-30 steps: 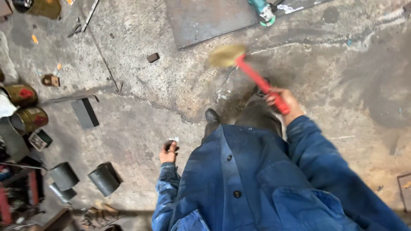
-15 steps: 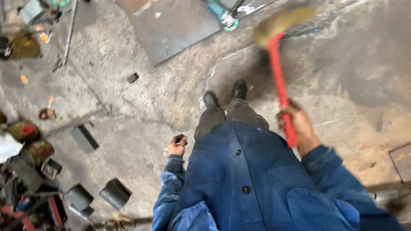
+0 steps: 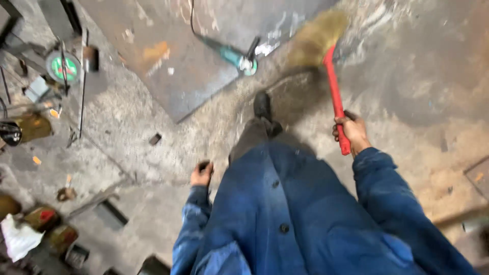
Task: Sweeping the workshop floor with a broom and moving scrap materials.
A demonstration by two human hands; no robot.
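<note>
A: Start at the left edge. What do you have down there?

B: You have a few squat tins [image 3: 45,218] on the floor [image 3: 433,91] at the lower left, with a white rag [image 3: 18,239] beside them. What is in the tins is too blurred to tell. Higher up lies a round green disc [image 3: 63,66].

A: And your left hand?

B: Your left hand [image 3: 201,174] hangs at your side, clenched on a small dark thing that cannot be made out.

A: The middle?

B: A large metal sheet [image 3: 173,56] lies flat on the floor, and a teal angle grinder [image 3: 232,53] rests on it near its right edge, its cord running up out of view. Your black boot [image 3: 263,106] stands just below the sheet.

A: Then the broom?

B: Your right hand [image 3: 351,131] grips the red handle near its lower end. The broom [image 3: 333,86] runs almost straight up and away from you, leaning slightly left, straw head pointing away, on the floor just right of the grinder.
</note>
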